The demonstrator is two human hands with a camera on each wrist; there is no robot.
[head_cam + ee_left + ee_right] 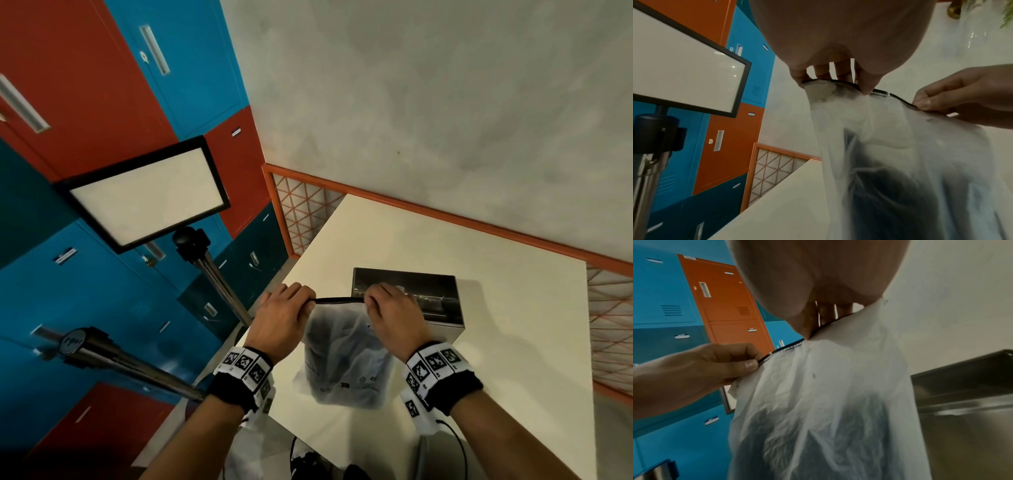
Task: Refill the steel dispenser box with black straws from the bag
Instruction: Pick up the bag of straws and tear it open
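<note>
A frosted plastic bag [346,356] hangs above the table, with dark black straws [900,194] showing through its lower half. Along its top runs a black strip [337,300]. My left hand [286,315] pinches the strip's left end, and my right hand [394,310] pinches its right end, holding the bag [828,402] stretched between them. The steel dispenser box [435,301] stands just behind the right hand, partly hidden by it; in the right wrist view the box [966,410] sits at the right edge. Whether the bag's mouth is sealed or parted is hidden.
The cream table [479,342] runs to an orange mesh rail [445,214] along a grey wall. A light panel [147,195] on a tripod [212,274] stands left of the table. Red and blue lockers [85,102] fill the left. Cables [455,442] hang near the table's front edge.
</note>
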